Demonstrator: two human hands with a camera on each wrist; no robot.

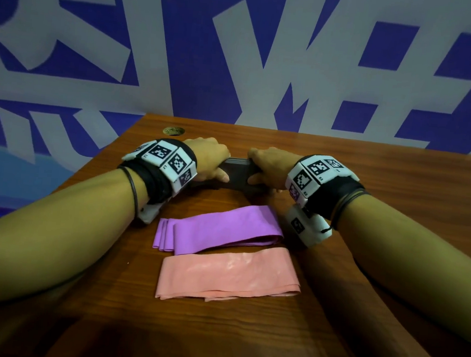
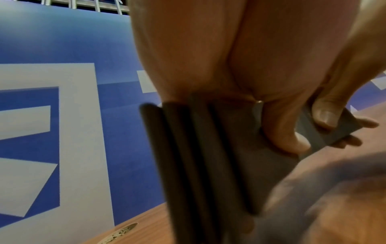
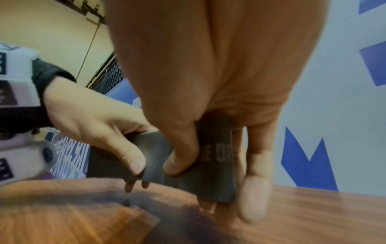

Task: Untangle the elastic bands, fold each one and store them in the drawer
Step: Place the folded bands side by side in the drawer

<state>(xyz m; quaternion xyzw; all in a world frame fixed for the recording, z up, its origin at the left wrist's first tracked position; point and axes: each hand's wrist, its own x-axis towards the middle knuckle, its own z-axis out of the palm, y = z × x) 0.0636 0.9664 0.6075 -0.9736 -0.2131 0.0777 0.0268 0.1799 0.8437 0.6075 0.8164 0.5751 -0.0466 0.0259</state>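
Observation:
A dark grey elastic band (image 1: 236,169), folded into several layers, is held just above the wooden table (image 1: 398,192) between both hands. My left hand (image 1: 211,160) grips its left end, thumb on the near face. My right hand (image 1: 266,167) pinches the right end, thumb pressed on the band (image 3: 215,148). The left wrist view shows the stacked folds of the band (image 2: 198,156) edge-on. A folded purple band (image 1: 218,228) lies flat nearer to me, and a folded pink band (image 1: 229,273) lies in front of it. No drawer is in view.
A round brass cable grommet (image 1: 173,130) sits at the table's far left corner. A blue and white printed wall (image 1: 239,50) stands right behind the table's far edge. The table's left edge runs diagonally beside my left forearm.

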